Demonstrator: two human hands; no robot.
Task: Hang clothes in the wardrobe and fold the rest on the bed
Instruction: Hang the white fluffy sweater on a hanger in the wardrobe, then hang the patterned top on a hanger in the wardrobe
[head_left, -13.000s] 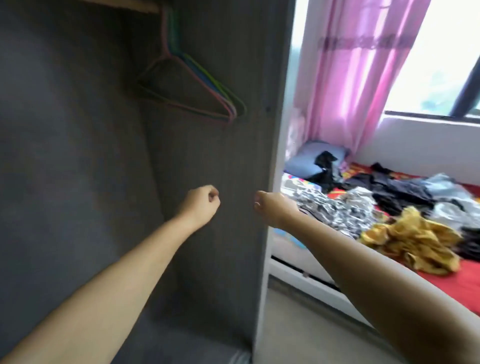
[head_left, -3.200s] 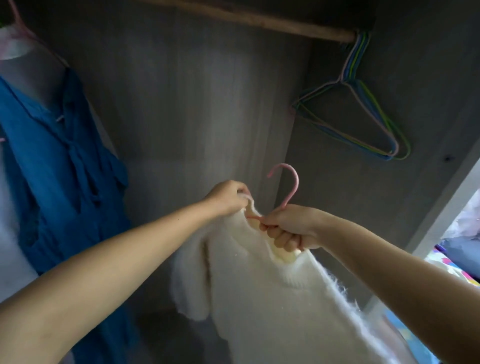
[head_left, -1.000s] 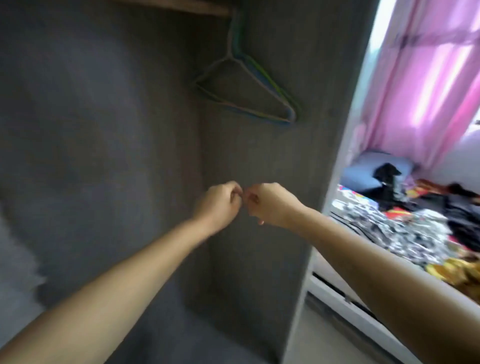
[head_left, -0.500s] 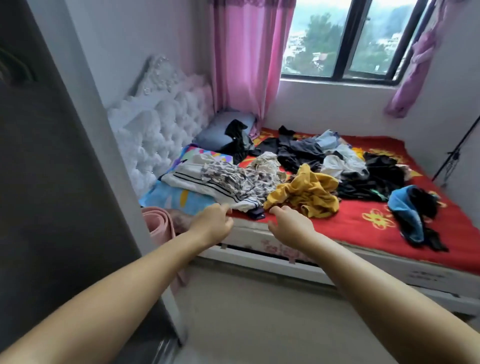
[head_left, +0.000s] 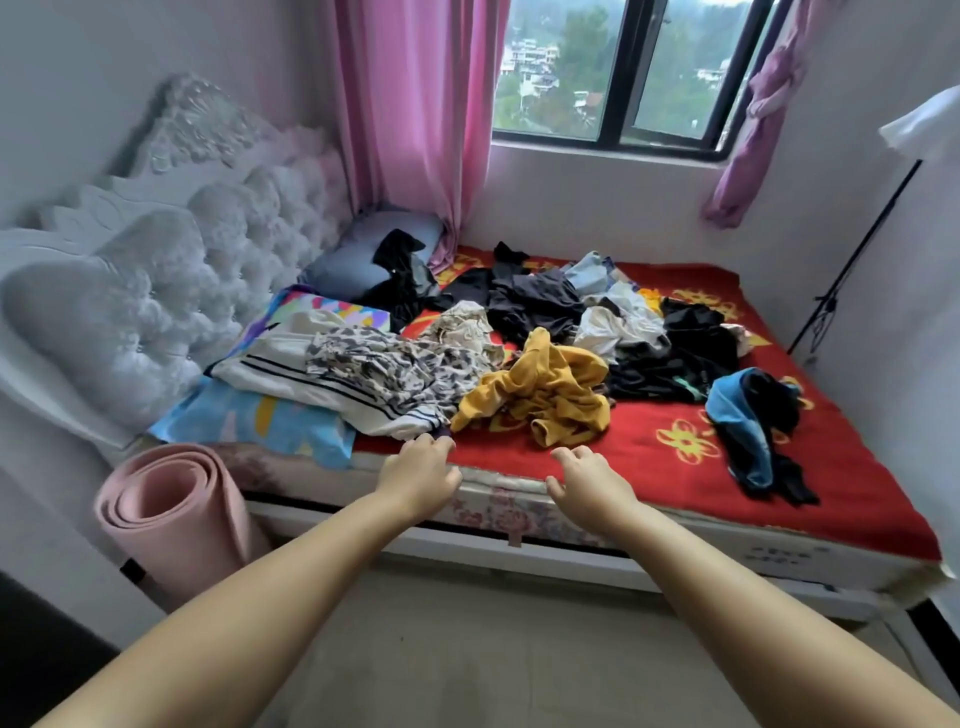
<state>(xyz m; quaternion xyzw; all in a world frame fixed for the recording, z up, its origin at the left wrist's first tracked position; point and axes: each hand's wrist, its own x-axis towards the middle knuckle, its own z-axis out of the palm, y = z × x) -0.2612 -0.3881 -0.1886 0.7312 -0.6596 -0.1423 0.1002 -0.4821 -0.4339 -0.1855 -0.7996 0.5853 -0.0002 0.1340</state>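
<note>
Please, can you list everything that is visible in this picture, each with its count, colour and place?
bed: one, red cover with yellow flowers, under the window
headboard: one, white tufted, left
yellow garment: one, mustard, near front edge of bed
patterned garment: one, black and cream, left of the yellow one
striped garment: one, white with dark stripes, by the pillows
dark clothes: a pile, count unclear, middle of bed
blue and black garment: one, right side of bed
rolled mat: one, pink, on the floor at left
curtain: one, pink, left of window
left hand: empty, fingers loose
right hand: empty, fingers loose
</note>
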